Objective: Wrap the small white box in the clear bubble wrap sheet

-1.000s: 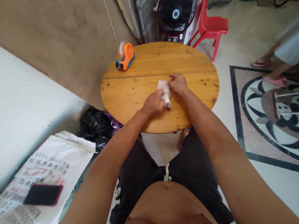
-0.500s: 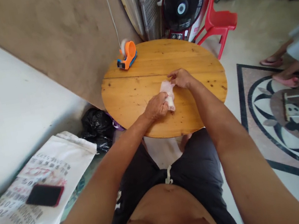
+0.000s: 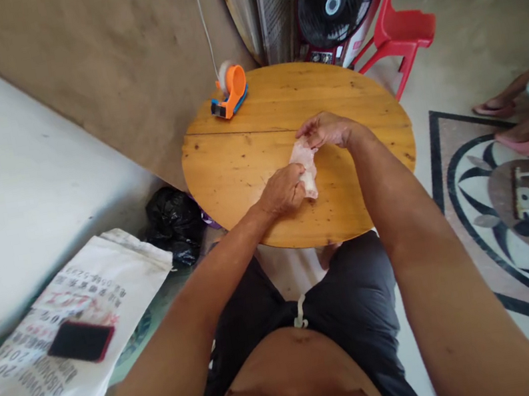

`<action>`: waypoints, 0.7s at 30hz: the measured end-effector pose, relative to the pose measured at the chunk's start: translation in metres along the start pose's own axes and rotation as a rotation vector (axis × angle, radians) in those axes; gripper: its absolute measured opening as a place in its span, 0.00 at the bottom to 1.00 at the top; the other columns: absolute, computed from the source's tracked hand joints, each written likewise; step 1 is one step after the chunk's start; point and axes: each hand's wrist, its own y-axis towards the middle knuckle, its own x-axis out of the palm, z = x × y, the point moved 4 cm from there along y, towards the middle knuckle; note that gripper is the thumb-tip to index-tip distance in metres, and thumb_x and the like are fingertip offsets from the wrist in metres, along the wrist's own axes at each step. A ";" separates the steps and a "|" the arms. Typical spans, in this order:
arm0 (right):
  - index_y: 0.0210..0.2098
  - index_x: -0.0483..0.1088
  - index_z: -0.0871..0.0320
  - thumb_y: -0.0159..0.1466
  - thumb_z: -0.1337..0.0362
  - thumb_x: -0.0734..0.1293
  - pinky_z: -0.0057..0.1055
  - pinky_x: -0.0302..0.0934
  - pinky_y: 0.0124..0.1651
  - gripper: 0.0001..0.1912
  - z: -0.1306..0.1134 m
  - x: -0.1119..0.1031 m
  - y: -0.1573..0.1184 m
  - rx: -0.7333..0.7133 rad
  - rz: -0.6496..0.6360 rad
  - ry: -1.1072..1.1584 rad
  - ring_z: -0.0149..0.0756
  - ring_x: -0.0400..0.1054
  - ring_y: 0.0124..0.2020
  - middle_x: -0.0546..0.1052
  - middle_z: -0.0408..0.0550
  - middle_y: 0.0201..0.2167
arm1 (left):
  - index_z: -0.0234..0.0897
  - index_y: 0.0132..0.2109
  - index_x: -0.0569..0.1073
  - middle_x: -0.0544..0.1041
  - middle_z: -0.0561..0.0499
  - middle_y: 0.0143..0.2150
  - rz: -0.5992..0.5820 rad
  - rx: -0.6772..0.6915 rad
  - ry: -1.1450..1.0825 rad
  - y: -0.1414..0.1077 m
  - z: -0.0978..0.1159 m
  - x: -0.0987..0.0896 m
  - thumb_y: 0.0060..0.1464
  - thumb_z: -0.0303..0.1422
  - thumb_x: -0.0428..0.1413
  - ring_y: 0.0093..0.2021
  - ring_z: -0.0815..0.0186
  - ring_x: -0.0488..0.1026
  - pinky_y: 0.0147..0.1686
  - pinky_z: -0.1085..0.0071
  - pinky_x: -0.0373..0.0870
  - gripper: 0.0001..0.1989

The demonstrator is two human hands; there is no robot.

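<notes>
A small, pinkish-white crumpled bundle [image 3: 305, 159], looking like bubble wrap, is held just over the round wooden table [image 3: 233, 176]. My left hand [image 3: 285, 189] is closed around its left side, thumb on top. At the bundle's upper end, my right hand [image 3: 327, 129] pinches the edge of the wrap with bent fingers. What lies inside the bundle, if anything, is hidden. An orange and blue tape dispenser [image 3: 232, 92] with a roll of clear tape stands at the table's far left edge.
Beyond the table stand a large fan [image 3: 337, 0] and a red plastic chair [image 3: 401, 30]. At left, a phone [image 3: 81, 341] lies on a printed white sack [image 3: 120, 276], near a black plastic bag [image 3: 175, 223]. Another person's feet in pink sandals [image 3: 522, 143] are at right.
The view has shifted slightly, so the surroundings sit a little differently. My right wrist is bent more and its fingers are turned at the bundle's upper end; my left hand keeps its grip.
</notes>
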 end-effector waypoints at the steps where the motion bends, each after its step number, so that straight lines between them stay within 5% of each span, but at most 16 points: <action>1: 0.36 0.78 0.56 0.48 0.63 0.82 0.45 0.76 0.45 0.18 -0.001 -0.001 -0.001 -0.011 0.018 0.025 0.41 0.77 0.33 0.80 0.47 0.29 | 0.35 0.56 0.66 0.76 0.37 0.55 -0.003 -0.003 -0.004 0.000 0.000 0.000 0.59 0.34 0.46 0.55 0.53 0.74 0.59 0.50 0.71 0.20; 10: 0.31 0.76 0.56 0.54 0.61 0.79 0.50 0.76 0.48 0.11 0.003 -0.011 -0.007 -0.039 0.027 0.130 0.39 0.76 0.29 0.78 0.46 0.24 | 0.35 0.57 0.65 0.76 0.37 0.55 -0.011 -0.018 -0.019 0.000 0.001 -0.001 0.59 0.34 0.46 0.56 0.53 0.74 0.59 0.51 0.71 0.20; 16: 0.36 0.79 0.59 0.55 0.67 0.78 0.50 0.75 0.45 0.09 -0.007 -0.007 -0.022 0.038 0.018 0.137 0.42 0.77 0.31 0.81 0.49 0.30 | 0.34 0.57 0.65 0.75 0.36 0.56 -0.006 -0.004 -0.019 0.001 0.000 0.000 0.59 0.35 0.46 0.57 0.53 0.74 0.61 0.51 0.70 0.20; 21: 0.31 0.79 0.60 0.54 0.67 0.80 0.49 0.76 0.45 0.07 -0.012 -0.010 -0.030 0.023 0.064 0.135 0.45 0.78 0.32 0.78 0.48 0.24 | 0.36 0.57 0.65 0.76 0.38 0.55 -0.010 -0.017 -0.023 0.001 0.000 -0.001 0.59 0.34 0.46 0.56 0.53 0.74 0.59 0.51 0.71 0.20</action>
